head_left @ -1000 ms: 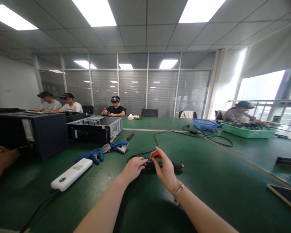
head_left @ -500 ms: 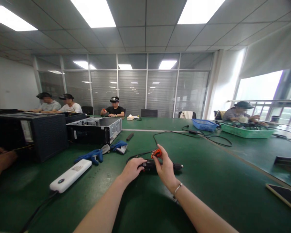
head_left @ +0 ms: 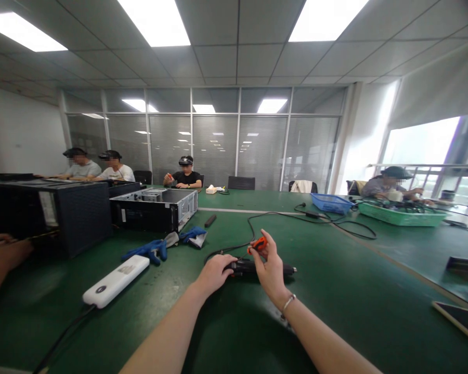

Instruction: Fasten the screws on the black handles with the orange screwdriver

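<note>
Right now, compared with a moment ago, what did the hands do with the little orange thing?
The right hand has lifted the orange plastic piece up and a little to the right, its fingers pinching it above the black corded tool. The left hand stayed on that tool, and the blue gloves lie where they were.
</note>
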`<state>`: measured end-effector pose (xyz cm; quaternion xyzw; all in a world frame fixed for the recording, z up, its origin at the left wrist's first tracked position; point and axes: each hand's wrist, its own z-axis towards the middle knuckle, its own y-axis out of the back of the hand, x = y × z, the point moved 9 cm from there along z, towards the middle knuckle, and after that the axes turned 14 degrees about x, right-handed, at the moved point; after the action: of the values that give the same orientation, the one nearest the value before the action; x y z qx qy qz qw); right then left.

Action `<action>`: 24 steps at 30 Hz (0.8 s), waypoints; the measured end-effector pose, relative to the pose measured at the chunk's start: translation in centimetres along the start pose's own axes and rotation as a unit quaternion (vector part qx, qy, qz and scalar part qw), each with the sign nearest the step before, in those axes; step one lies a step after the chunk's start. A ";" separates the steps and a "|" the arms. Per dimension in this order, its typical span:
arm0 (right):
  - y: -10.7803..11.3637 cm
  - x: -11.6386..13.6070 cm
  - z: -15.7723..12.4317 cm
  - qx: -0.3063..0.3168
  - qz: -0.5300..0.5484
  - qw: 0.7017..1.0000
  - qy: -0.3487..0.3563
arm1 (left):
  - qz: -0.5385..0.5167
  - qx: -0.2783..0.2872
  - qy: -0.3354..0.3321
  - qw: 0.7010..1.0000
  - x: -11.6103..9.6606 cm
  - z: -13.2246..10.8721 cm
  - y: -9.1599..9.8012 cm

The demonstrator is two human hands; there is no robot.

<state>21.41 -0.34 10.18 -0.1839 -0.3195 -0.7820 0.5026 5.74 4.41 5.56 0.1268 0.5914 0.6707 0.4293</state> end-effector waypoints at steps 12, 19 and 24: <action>-0.7 -0.6 0.7 0.034 -0.002 0.999 -0.016 | 0.006 0.011 -0.004 1.000 -0.2 -0.1 -0.1; -1.0 0.8 4.5 0.048 -0.104 0.993 0.014 | -0.006 -0.005 0.031 0.999 0.8 -0.3 0.1; -2.4 0.5 5.2 0.068 -0.068 0.995 0.003 | 0.000 0.001 0.049 0.999 1.1 -0.2 0.1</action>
<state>18.84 3.61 13.56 -0.1248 -0.3824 -0.7914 0.4602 4.88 5.08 5.17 0.0943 0.6127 0.6753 0.3996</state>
